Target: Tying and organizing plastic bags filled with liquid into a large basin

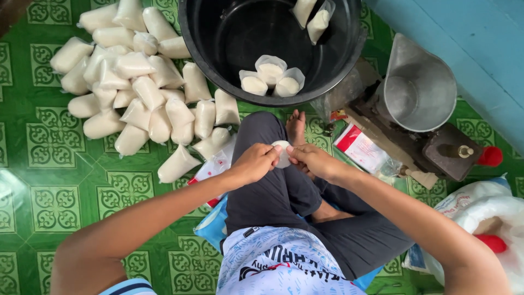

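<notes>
White filled pouch (282,153) pinched between both grips; left hand (255,163) and right hand (310,159) clenched on it.

We see a small clear plastic pouch (282,153) of pale, off-white powder, held above a crossed knee in dark trousers. The pouch is plump and rounded, its visible face smooth and white. It sits pinched between the fingertips of both hands: the left hand (255,162) covers its left edge, and the right hand (312,160) grips its right edge. Only the pouch's middle shows between them. We cannot tell whether its top is sealed or open.
</notes>
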